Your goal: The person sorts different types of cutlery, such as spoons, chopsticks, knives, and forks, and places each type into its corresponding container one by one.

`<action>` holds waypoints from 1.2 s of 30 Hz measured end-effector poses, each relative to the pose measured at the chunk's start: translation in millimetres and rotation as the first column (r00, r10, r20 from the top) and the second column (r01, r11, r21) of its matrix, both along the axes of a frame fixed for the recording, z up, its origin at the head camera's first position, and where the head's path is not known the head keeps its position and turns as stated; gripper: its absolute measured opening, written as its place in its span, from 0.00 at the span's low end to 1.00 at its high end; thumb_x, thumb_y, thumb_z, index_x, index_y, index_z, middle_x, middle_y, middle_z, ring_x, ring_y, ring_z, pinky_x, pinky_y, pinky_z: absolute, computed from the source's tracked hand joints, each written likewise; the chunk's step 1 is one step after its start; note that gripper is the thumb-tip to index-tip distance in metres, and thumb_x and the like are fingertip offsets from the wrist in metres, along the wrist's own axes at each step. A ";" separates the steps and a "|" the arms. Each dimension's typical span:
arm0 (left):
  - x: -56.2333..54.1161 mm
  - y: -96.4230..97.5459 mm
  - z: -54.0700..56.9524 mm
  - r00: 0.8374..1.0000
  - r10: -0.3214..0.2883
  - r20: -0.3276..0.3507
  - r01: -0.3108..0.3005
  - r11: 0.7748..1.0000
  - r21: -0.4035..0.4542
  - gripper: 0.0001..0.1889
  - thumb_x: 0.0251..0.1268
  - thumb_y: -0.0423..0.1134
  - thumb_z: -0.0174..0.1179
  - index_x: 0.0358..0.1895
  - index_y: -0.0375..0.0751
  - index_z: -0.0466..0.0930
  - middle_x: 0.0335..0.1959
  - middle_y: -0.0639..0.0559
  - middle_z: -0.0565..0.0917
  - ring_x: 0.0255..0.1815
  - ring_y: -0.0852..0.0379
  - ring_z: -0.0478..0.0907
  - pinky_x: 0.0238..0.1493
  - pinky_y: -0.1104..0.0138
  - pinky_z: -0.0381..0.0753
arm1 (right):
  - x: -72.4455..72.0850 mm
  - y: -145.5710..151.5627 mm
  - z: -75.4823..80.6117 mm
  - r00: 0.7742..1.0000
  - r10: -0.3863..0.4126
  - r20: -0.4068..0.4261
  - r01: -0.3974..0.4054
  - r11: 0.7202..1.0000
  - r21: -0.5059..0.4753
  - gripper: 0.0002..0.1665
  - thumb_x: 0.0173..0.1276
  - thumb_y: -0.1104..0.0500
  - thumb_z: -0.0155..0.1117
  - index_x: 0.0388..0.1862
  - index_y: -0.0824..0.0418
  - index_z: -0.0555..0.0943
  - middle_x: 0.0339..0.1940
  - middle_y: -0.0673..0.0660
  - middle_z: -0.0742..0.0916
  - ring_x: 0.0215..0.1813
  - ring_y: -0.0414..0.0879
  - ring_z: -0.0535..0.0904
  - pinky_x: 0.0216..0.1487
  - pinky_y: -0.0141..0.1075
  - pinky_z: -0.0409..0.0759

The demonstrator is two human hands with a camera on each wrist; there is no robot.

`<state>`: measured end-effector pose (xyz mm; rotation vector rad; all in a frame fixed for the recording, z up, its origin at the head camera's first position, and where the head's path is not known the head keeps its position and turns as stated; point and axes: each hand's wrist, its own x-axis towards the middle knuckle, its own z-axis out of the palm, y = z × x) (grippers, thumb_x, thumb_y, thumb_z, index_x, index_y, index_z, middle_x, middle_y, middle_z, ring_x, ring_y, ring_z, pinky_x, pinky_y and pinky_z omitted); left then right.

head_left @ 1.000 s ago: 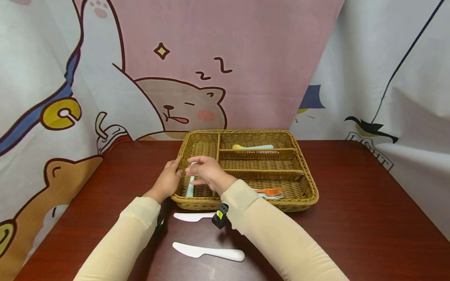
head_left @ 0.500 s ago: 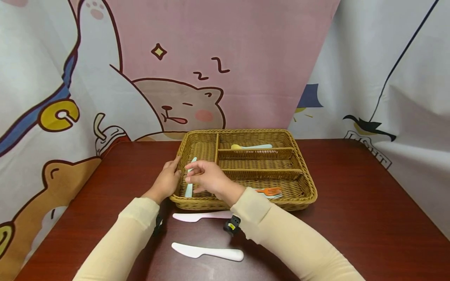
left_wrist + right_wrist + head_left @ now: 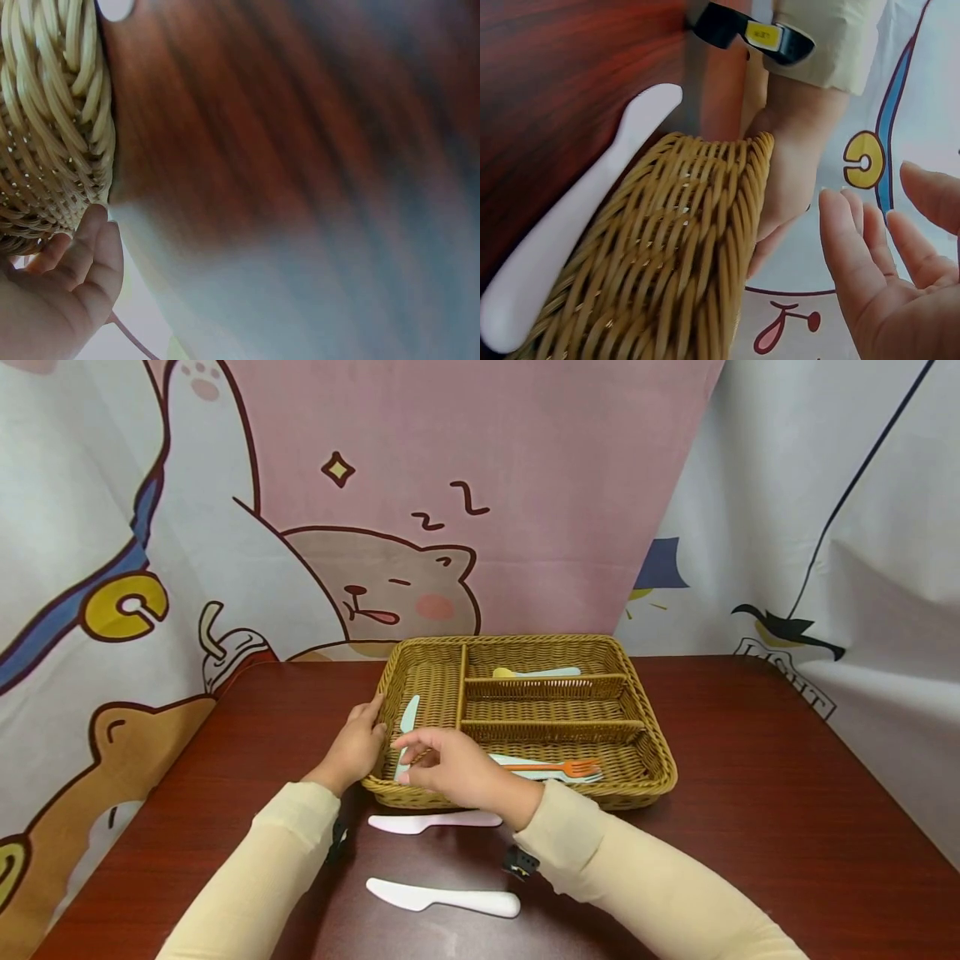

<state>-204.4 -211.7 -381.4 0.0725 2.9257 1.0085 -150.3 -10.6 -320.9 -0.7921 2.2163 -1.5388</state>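
My left hand (image 3: pixel 354 747) grips the left side of a wicker cutlery basket (image 3: pixel 660 743); in the left wrist view its fingers (image 3: pixel 105 259) lie along the outer wall. Inside the long left compartment lies a pale blue-green knife (image 3: pixel 408 714). Over that compartment's front end hovers my right hand (image 3: pixel 461 770), fingers loosely bent, hiding part of the knife. Nothing shows between its fingers (image 3: pixel 847 247) in the right wrist view. An orange fork (image 3: pixel 579 767) rests with pale cutlery in the front compartment, and a yellow-tipped spoon (image 3: pixel 504 673) with a light blue handle in the back one.
Two loose knives lie on the dark red table (image 3: pixel 750 827) in front of the basket: a pinkish-white knife (image 3: pixel 401 823) close to its wall and a white knife (image 3: pixel 450 897) nearer me. A printed cloth (image 3: pixel 570 510) hangs behind the table.
My right hand has drawn back toward me and slightly right, uncovering more of the knife in the left compartment and then the fork handle. My left hand stays at the basket's side.
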 end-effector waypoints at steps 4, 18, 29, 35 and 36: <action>0.4 1.2 1.3 1.000 0.006 0.001 -0.006 1.000 0.001 0.30 0.77 0.35 0.40 0.78 0.37 0.45 0.71 0.32 0.56 0.70 0.36 0.60 0.70 0.46 0.58 | 7.8 7.1 -2.8 0.995 0.035 -0.092 -0.030 0.998 0.052 0.20 0.63 0.65 0.68 0.54 0.64 0.80 0.40 0.57 0.85 0.39 0.39 0.81 0.41 0.28 0.77; 0.3 1.8 0.7 1.000 0.013 0.016 -0.013 1.000 0.000 0.30 0.78 0.35 0.38 0.78 0.38 0.43 0.72 0.33 0.55 0.71 0.36 0.58 0.70 0.47 0.57 | 27.6 23.8 -20.0 0.985 0.154 -0.077 -0.142 0.979 0.148 0.22 0.63 0.66 0.67 0.57 0.65 0.79 0.43 0.57 0.85 0.42 0.39 0.80 0.46 0.31 0.77; 0.5 1.3 0.4 1.000 0.019 0.019 -0.018 1.000 -0.005 0.30 0.78 0.36 0.38 0.78 0.38 0.42 0.72 0.33 0.54 0.71 0.37 0.58 0.70 0.47 0.57 | 36.8 29.2 -34.2 0.974 0.207 -0.091 -0.189 0.966 0.179 0.21 0.60 0.67 0.71 0.53 0.65 0.80 0.41 0.59 0.85 0.39 0.36 0.80 0.45 0.26 0.78; 1.3 1.5 0.7 1.000 0.020 0.024 -0.020 1.000 -0.002 0.30 0.78 0.36 0.38 0.78 0.38 0.42 0.72 0.34 0.54 0.71 0.37 0.58 0.70 0.47 0.58 | 40.8 31.3 -36.9 0.975 0.210 -0.076 -0.187 0.954 0.233 0.20 0.59 0.68 0.71 0.52 0.63 0.81 0.42 0.57 0.86 0.39 0.35 0.80 0.43 0.26 0.77; 1.2 1.4 0.6 0.999 0.020 0.027 -0.020 1.000 -0.001 0.30 0.78 0.36 0.38 0.78 0.39 0.42 0.72 0.34 0.54 0.72 0.37 0.58 0.70 0.47 0.58 | 41.5 31.7 -37.4 0.974 0.214 -0.080 -0.189 0.951 0.244 0.20 0.59 0.68 0.70 0.52 0.63 0.81 0.41 0.56 0.86 0.39 0.34 0.80 0.42 0.26 0.77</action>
